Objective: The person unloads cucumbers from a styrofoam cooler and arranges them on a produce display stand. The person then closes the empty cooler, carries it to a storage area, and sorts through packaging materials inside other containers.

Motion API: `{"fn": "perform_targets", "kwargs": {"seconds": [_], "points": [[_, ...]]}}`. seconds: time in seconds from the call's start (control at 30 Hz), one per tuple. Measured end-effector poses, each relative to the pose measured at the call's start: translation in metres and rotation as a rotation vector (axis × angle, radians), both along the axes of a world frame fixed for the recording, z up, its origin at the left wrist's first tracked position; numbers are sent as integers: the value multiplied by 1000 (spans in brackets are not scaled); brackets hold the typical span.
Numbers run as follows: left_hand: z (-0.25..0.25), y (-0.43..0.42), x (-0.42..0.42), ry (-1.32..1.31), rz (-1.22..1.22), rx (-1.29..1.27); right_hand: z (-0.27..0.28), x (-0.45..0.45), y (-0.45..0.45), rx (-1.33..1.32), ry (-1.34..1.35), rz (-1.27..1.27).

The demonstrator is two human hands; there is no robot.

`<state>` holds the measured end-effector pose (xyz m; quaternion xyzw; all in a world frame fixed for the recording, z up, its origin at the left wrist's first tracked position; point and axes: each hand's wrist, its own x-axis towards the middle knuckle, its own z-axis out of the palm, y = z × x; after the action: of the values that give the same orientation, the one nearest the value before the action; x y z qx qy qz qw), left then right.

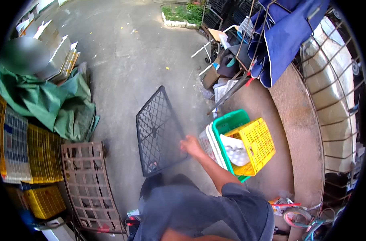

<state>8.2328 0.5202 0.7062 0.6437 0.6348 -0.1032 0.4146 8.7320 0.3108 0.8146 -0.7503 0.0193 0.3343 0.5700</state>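
My right hand (189,145) is closed around the right edge of a black plastic lattice tray (154,130), which hangs tilted in front of my legs. Through its open grid the grey ground shows. To the right of that hand, a green crate (235,117) stands with white containers against its side. A yellow slotted crate (260,141) lies tipped in the green one, with a white bumpy piece (236,149) beside it. At the bottom edge only a bit of bare skin appears, and my left hand is out of sight.
On the left are stacked yellow crates (44,154), a green tarp (50,100) and a rusty metal lattice (88,180). Along the right run a curved concrete ledge (301,124), wire mesh and blue cloth (287,36). A small bicycle wheel (297,217) sits lower right.
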Motion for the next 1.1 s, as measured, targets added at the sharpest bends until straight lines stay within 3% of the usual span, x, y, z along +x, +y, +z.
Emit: {"fn": "perform_targets", "kwargs": {"seconds": [0.13, 0.33, 0.6, 0.7, 0.8, 0.9, 1.1], "points": [[13, 59, 120, -63, -79, 40, 21, 79, 32, -3, 47, -21], [12, 115, 275, -82, -126, 73, -11, 203, 66, 79, 97, -98], [27, 144, 390, 63, -90, 100, -21, 400, 103, 229, 128, -131], [28, 166, 432, 85, -108, 98, 35, 464, 116, 187, 18, -281], [22, 193, 487, 102, -137, 93, 63, 546, 115, 381, -17, -514], [10, 228, 549, 108, -193, 95, 94, 634, 106, 427, -158, -611], [-13, 314, 681, 89, -327, 112, 187, 798, 66, 760, -495, -783]]}}
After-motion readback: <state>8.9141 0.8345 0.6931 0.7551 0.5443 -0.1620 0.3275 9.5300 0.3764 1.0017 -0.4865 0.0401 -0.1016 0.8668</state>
